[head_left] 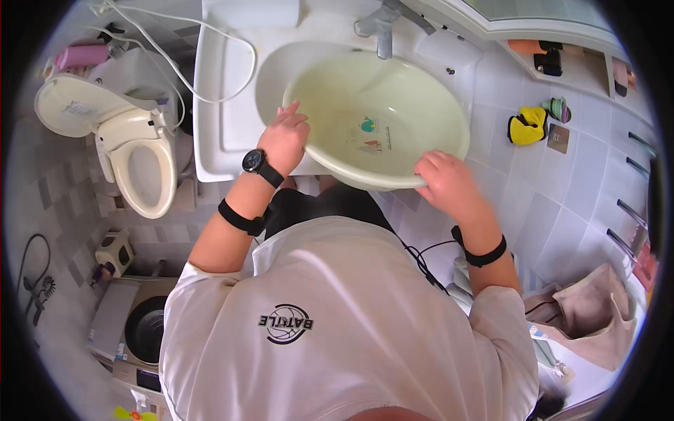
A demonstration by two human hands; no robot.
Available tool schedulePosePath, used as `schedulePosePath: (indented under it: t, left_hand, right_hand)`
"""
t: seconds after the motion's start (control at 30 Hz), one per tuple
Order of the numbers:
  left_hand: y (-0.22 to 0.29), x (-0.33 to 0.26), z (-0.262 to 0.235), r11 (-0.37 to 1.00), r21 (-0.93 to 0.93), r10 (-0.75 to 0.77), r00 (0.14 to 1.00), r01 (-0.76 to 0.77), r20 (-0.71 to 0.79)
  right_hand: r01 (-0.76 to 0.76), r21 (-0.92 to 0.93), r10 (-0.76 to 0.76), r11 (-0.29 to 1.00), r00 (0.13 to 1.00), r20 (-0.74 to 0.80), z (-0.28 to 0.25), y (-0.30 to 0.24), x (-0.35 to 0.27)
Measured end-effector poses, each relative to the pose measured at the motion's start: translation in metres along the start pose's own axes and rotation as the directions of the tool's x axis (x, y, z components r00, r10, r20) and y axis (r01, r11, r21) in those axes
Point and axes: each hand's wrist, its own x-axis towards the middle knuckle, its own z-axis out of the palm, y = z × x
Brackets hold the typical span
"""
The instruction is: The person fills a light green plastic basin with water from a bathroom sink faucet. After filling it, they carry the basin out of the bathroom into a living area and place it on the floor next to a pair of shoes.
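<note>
A large pale green plastic washbasin [354,173] rests tilted over the white sink [270,77], beneath the metal faucet [383,35]. Small printed pictures in teal and red show on its inner bottom. My left hand [286,138] grips the basin's left rim, with part of the fingers hidden behind the hand. On the near right rim, my right hand [447,184] is closed with its fingers curled over the edge. I cannot tell whether the basin holds water.
A toilet [144,175] with a raised lid stands to the left, a white cable [232,95] looping near it. At lower left is a washing machine [145,330]. A yellow cloth item [528,126] hangs on the right wall; a beige bag [593,316] sits lower right.
</note>
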Motion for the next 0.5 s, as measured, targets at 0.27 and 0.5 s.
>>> schedulePosePath:
  t: [0.27,0.5]
  left_hand:
    - [0.015,0.01,0.005,0.999,-0.043,-0.003,0.999,0.002,-0.039]
    - [0.008,0.008,0.056,0.948,-0.314,0.043,0.998,-0.057,-0.052]
  right_hand:
    - [-0.063,0.147,0.136,0.987,0.816,-0.562,0.045,0.066,-0.035]
    - [-0.069,0.196,0.179,0.978,0.757,-0.628,-0.017,0.049,-0.025]
